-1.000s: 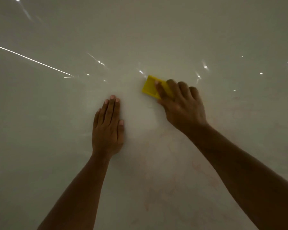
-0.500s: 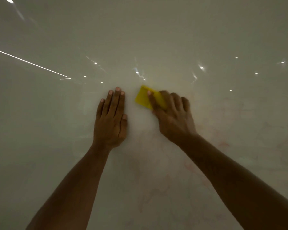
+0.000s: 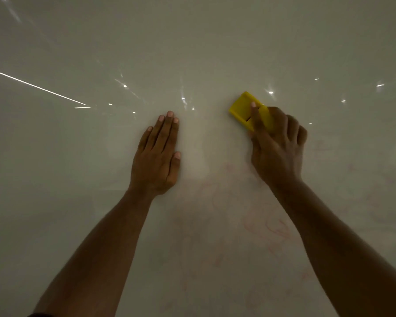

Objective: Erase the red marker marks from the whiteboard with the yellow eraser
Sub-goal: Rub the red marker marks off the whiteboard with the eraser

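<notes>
We note our right hand (image 3: 276, 149) gripping the yellow rectangular plastic eraser (image 3: 242, 108) against the glossy whiteboard (image 3: 78, 156); our left hand (image 3: 157, 156) lies flat, fingers together. Faint red marker marks (image 3: 272, 229) remain.

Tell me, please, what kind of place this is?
Probably an office or classroom, though only the board shows: a glossy whiteboard fills the view, with faint red marker marks and a yellow eraser in the right hand.

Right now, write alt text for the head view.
A right hand presses a yellow eraser against a glossy whiteboard, while the left hand lies flat beside it. Faint red marker smears remain below, between the forearms.
</notes>
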`<move>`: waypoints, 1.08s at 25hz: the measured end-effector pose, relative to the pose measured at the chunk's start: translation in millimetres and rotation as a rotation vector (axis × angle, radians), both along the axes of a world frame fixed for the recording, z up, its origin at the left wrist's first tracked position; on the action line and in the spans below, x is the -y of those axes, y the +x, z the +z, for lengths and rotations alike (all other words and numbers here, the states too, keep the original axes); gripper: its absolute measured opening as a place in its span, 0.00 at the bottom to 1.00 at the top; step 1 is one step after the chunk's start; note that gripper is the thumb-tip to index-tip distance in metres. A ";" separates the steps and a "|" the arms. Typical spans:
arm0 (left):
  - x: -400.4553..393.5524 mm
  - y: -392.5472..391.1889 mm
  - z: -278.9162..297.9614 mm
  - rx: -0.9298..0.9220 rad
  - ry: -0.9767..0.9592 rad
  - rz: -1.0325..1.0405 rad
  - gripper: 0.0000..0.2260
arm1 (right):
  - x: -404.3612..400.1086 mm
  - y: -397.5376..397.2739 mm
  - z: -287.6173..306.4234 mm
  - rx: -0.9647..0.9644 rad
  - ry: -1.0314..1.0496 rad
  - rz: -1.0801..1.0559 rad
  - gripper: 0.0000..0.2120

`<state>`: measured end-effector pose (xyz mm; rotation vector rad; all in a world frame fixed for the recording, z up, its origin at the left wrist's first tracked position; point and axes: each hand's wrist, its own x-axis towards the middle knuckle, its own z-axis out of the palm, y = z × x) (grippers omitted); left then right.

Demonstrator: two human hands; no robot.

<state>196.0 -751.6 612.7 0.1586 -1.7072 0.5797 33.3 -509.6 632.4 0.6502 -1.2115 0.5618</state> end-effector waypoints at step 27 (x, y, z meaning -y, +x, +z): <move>-23.9 -15.5 16.1 0.029 -0.066 0.020 0.31 | -11.8 -10.3 4.4 -0.083 0.123 -0.151 0.26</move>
